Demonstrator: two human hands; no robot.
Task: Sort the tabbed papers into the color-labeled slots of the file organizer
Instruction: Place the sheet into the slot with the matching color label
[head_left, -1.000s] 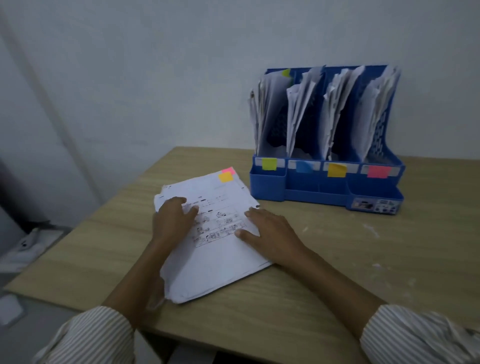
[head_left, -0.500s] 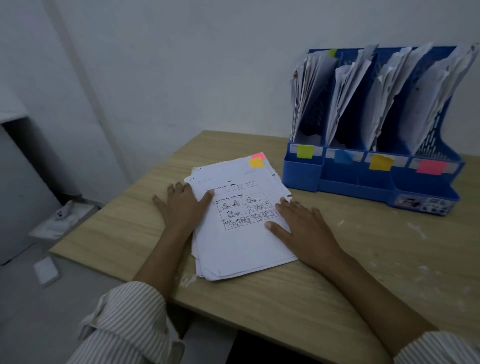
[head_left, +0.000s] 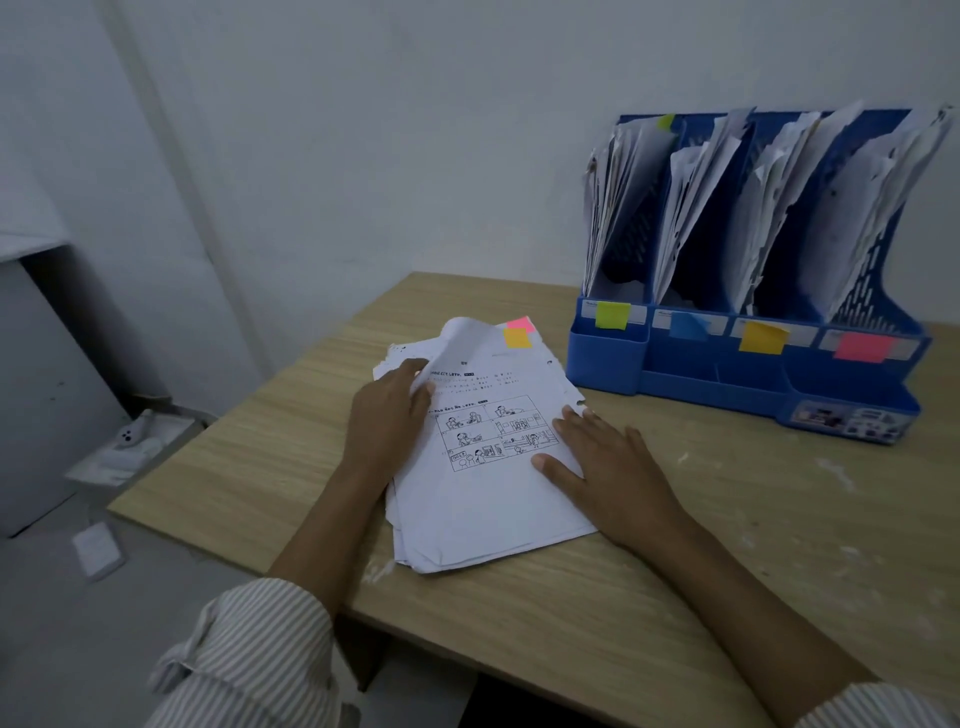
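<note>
A stack of white papers (head_left: 483, 499) lies on the wooden table (head_left: 727, 545). The top sheet has printed cartoon panels and an orange tab (head_left: 517, 338); a pink tab (head_left: 520, 324) shows on a sheet below. My left hand (head_left: 387, 421) pinches the top sheet's upper left corner, which curls upward. My right hand (head_left: 608, 473) lies flat on the stack's right edge. The blue file organizer (head_left: 727, 374) stands at the back right, its four slots full of papers and labeled green (head_left: 612, 315), blue (head_left: 688, 326), orange (head_left: 761, 338) and pink (head_left: 862, 347).
A white wall runs close behind the table. The table's left edge drops to a grey floor with white items (head_left: 130, 441) and a small white box (head_left: 96, 551). Bare tabletop lies to the right of the stack and in front of the organizer.
My left hand has slid up the stack and lifted the top sheet's upper left corner. The view has shifted left, so the organizer sits further right.
</note>
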